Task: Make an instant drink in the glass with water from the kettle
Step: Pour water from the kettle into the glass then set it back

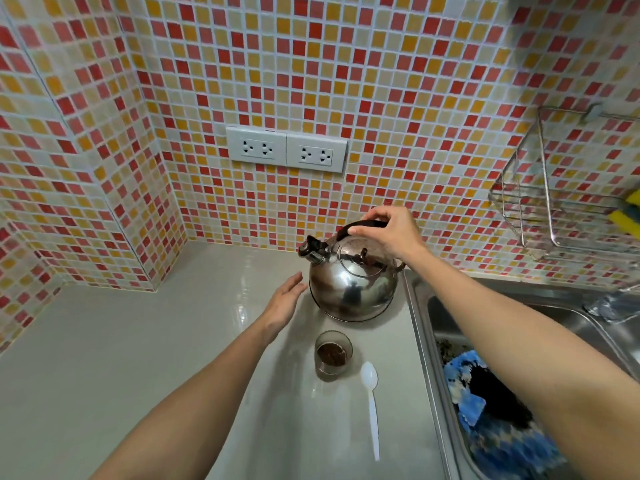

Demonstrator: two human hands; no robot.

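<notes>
So the person's right hand (388,232) is curled over the black handle (360,226) of the steel kettle (351,284), fingers draped on top with the thumb along the near side, though whether it's a firm grip or just resting there is hard to call. The kettle sits upright on the pale grey counter (138,341), right up against the edge of the steel sink (420,323), spout (309,249) pointing left, and its lid is on. The left hand (284,303) is flat and open, fingers loosely together, hovering just left of the kettle's belly; fingertips look very close to the metal, but contact can't be confirmed. Just in front of the kettle is the small clear glass (333,355), standing upright with a layer of brown powder in the bottom. A white plastic spoon (371,400) lies on the counter just right of the glass, bowl toward the kettle, handle toward the person. There's a blue cloth (485,420) in the sink, a pair of double sockets (286,149) on the mosaic wall, and a wire rack (554,199) at the right with a yellow sponge (625,216) in it.
</notes>
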